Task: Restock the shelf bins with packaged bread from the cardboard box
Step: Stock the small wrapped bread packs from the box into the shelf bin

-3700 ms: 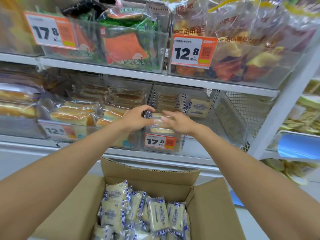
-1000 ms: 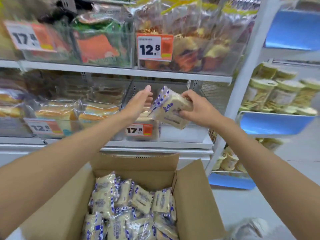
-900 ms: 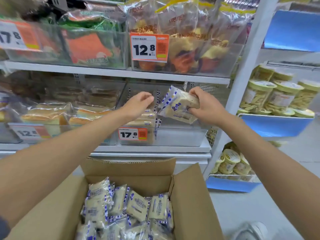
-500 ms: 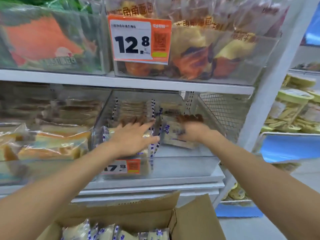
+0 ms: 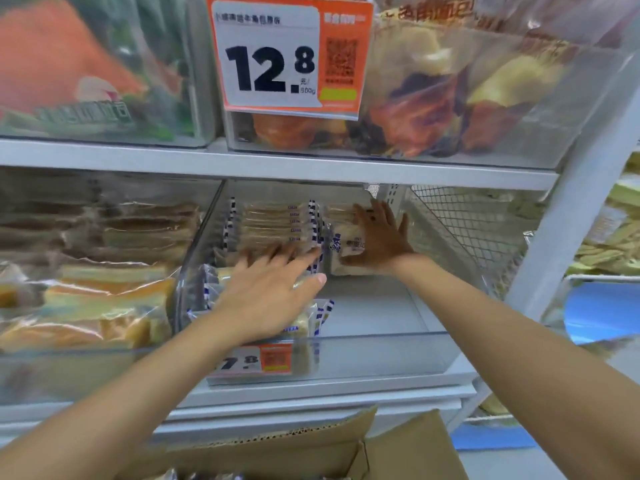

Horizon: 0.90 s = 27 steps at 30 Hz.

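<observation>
A clear shelf bin (image 5: 381,339) holds blue-and-white bread packs: a stack (image 5: 273,223) at the back left and another pack (image 5: 313,320) at the front left. My right hand (image 5: 381,237) reaches deep into the bin and holds one bread pack (image 5: 348,242) upright against the back, thumb under it, fingers spread over it. My left hand (image 5: 270,296) lies flat with fingers apart on top of the front-left packs and holds nothing. The cardboard box (image 5: 398,452) shows only its flaps at the bottom edge.
An orange 17.8 price tag (image 5: 256,360) hangs on the bin front. A neighbouring bin (image 5: 86,306) on the left holds sandwich bread. The shelf board (image 5: 277,164) above is low, with a 12.8 tag (image 5: 287,57). Wire mesh (image 5: 460,230) closes the right side.
My right hand has carried the bread pack from in front of the shelf into the back of the bin. My left hand has dropped flat onto the front packs. The view has moved closer.
</observation>
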### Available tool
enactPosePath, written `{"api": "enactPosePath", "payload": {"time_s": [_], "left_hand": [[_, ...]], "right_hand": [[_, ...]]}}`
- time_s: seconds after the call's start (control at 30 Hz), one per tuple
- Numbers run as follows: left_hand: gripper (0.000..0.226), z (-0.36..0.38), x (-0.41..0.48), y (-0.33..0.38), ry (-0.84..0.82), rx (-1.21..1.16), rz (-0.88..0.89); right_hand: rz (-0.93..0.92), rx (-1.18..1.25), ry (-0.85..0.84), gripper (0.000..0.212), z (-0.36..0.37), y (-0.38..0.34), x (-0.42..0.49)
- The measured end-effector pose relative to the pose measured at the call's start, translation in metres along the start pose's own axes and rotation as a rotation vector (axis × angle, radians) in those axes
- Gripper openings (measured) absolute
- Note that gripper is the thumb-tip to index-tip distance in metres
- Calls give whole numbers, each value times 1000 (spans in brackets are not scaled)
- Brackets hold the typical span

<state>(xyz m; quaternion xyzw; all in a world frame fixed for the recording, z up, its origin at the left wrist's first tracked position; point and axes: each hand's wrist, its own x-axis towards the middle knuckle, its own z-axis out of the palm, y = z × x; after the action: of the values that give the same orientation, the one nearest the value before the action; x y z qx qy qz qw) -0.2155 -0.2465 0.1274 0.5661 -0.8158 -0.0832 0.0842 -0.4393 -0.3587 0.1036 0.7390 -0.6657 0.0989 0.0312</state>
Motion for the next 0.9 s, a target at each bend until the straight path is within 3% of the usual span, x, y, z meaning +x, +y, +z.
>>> {"api": "enactPosePath", "payload": {"time_s": [0.07,0.13,0.2,0.27,0.33,0.4,0.57,0.73,0.83,0.9], "left_hand": [[54,-9,-2,-1,24,-182,5],[51,-25,-11,-7,109,-267,29],[46,-41,-25,-14,186,-107,79],[46,-51,-48,-22,111,-75,172],[58,-50,-73,-25,-48,-116,241],[64,-39,-90,-28,-148,-122,256],[88,-20,-95,-36,-166,-56,267],[91,-15,-92,-35,-147,65,292],[84,-21,-91,-34,-145,42,284],[71,-24,-89,-34,-104,7,252]], "right_hand": [[18,19,55,102,-18,-5,-14],[14,219,79,75,-39,-15,-35],[-13,515,-33,38,-56,-27,-59],[-8,731,-274,21,-65,-39,-86],[51,893,-502,23,-68,-51,-107],[101,977,-576,23,-63,-62,-117],[172,1012,-453,11,-58,-84,-111],[133,1106,-436,12,-50,-87,-112],[77,1078,-414,13,-52,-84,-116],[18,911,-326,30,-55,-88,-117]]}}
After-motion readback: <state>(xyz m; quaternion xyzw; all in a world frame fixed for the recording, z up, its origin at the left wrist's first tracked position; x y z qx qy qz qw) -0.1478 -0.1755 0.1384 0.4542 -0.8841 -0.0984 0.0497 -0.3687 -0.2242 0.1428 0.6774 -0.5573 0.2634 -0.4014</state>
